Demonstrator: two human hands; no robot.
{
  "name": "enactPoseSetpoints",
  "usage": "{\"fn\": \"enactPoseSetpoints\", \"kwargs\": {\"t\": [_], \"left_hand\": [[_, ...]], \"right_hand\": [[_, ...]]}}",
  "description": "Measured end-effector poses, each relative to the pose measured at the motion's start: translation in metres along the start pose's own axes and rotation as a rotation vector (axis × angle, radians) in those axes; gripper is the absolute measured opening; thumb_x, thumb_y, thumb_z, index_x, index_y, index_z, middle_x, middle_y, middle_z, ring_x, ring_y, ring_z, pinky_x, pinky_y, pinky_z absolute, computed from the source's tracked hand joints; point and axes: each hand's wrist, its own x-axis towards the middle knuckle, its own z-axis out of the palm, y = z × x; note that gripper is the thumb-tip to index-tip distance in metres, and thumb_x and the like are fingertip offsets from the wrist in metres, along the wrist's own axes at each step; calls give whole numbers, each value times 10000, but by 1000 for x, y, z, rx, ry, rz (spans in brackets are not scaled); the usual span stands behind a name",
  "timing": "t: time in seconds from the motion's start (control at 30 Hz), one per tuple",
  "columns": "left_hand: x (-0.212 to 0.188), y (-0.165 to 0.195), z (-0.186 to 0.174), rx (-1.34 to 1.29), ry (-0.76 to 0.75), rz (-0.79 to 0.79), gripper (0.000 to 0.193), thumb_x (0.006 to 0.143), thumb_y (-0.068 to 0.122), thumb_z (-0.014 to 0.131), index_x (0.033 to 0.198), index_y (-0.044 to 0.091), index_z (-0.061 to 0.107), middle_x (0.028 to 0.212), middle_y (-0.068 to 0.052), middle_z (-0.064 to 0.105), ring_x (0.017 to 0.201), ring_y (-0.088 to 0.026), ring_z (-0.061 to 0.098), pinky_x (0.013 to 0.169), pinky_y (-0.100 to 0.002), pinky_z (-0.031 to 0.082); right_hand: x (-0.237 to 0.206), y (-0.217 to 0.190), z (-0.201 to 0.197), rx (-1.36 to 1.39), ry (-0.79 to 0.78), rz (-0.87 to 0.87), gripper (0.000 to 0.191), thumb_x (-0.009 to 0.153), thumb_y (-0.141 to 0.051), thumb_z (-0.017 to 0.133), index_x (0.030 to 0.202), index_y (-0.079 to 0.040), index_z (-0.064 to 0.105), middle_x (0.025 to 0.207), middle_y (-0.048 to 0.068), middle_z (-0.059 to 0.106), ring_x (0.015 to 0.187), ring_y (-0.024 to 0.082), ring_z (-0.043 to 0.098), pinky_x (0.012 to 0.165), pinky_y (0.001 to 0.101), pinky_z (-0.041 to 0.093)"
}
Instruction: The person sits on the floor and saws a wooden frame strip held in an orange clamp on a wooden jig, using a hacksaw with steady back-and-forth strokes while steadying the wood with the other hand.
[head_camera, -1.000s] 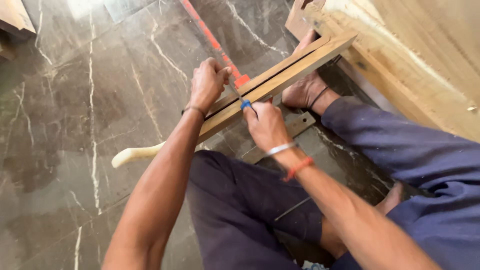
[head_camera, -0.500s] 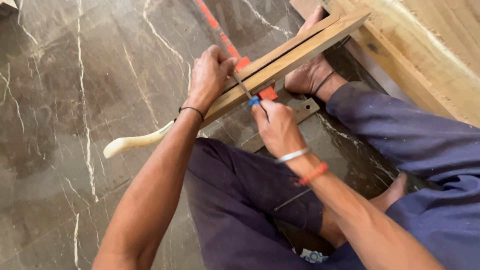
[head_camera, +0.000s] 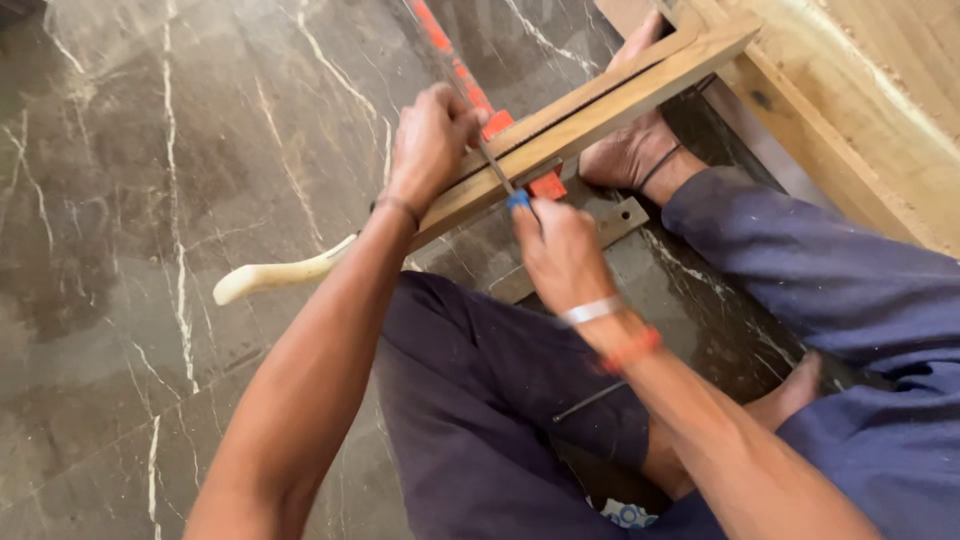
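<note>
So the left hand (head_camera: 432, 135) is wrapped shut over the top edge of a long wooden frame piece (head_camera: 600, 105), plain light-brown timber with a groove running down its length, lying at a slant just above the floor. The right hand (head_camera: 560, 250) is pinched closed around a thin tool with a blue handle (head_camera: 518, 200), its slim metal shaft angled up against the wood right beside the left-hand fingers. A bare foot (head_camera: 630, 150) presses in behind the wood, with dark blue trousers (head_camera: 800, 270) below it.

Around it: a red-orange bar clamp (head_camera: 470, 85) crosses under the frame, a pale, smooth curved wooden handle (head_camera: 280, 275) sticks out on the left, and a flat metal bracket (head_camera: 610, 220) lies on the glossy dark marble floor (head_camera: 150, 200) with white veins. A bigger rough wooden panel (head_camera: 880, 90) fills the top right corner.
</note>
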Motion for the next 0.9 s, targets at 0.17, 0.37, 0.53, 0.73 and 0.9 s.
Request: {"fn": "enactPoseSetpoints", "kwargs": {"t": [0.17, 0.37, 0.53, 0.73, 0.9], "left_hand": [[-15, -7, 17, 129, 103, 23, 269, 881, 284, 770, 799, 45, 676, 751, -170, 723, 724, -397, 684, 630, -495, 501], [34, -5, -7, -35, -51, -278, 290, 869, 333, 739, 767, 74, 658, 751, -120, 758, 728, -325, 756, 695, -441, 561], [-11, -1, 8, 60, 15, -33, 323, 863, 334, 800, 826, 42, 666, 797, -173, 711, 758, -389, 689, 659, -480, 521], [9, -12, 10, 75, 95, -9, 177, 934, 245, 697, 849, 89, 690, 839, -134, 742, 812, -373, 712, 726, -480, 546], [21, -1, -8, -69, -45, -221, 301, 884, 338, 746, 783, 75, 640, 751, -109, 752, 748, -308, 765, 713, -436, 580]], "right_hand": [[-14, -2, -10, 15, -34, 92, 295, 1006, -219, 562, 849, 24, 621, 755, 276, 632, 759, 488, 635, 615, 527, 461], [42, 0, 22, -28, 5, 27, 356, 1032, -249, 560, 809, 18, 635, 781, 290, 619, 795, 491, 632, 662, 532, 466], [-12, 0, -9, -66, -61, 76, 353, 1028, -240, 547, 807, 24, 623, 752, 279, 619, 760, 491, 625, 656, 539, 447], [16, -1, -2, 3, -5, -76, 313, 1032, -229, 555, 880, 33, 630, 779, 273, 630, 763, 489, 623, 621, 515, 455], [38, -4, 8, -19, -64, 64, 357, 1022, -267, 577, 816, 17, 642, 734, 271, 619, 715, 467, 627, 624, 513, 463]]}}
